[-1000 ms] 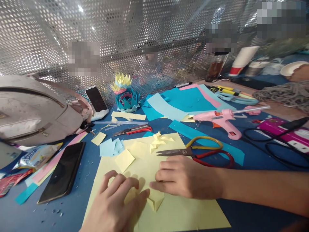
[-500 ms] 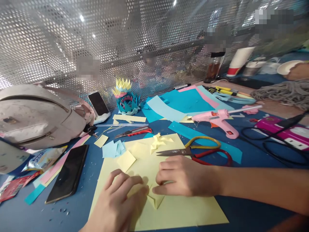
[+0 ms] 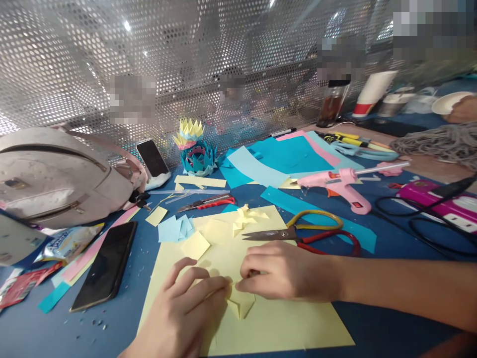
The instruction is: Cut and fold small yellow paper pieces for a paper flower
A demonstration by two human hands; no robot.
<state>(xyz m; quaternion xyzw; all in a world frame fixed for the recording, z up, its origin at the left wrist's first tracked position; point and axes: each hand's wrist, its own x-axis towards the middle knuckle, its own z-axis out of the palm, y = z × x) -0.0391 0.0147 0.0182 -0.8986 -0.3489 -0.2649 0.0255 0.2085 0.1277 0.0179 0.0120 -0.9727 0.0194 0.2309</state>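
A small folded piece of yellow paper [image 3: 242, 304] lies on a large pale yellow sheet [image 3: 290, 328]. My left hand [image 3: 190, 298] pinches its upper left part between thumb and fingers. From the other side my right hand [image 3: 278, 273] grips its top corner, with the fingers curled and the fingertips close to my left ones. Beyond my hands lie loose yellow squares [image 3: 196, 245], light blue squares [image 3: 175, 229] and several small folded yellow pieces [image 3: 246, 216]. Scissors [image 3: 309, 231] with one yellow and one red handle rest just behind my right hand.
A pink glue gun [image 3: 345, 186] and a purple power strip [image 3: 439, 199] with a black cable lie on the right. A black phone [image 3: 106, 268] and a backpack [image 3: 63, 174] are on the left. A folded-paper flower [image 3: 197, 156] stands near the perforated metal panel [image 3: 231, 49].
My left fingers have straightened slightly and drawn closer together on the folded yellow paper. My right hand stays almost in place. The view has shifted very slightly.
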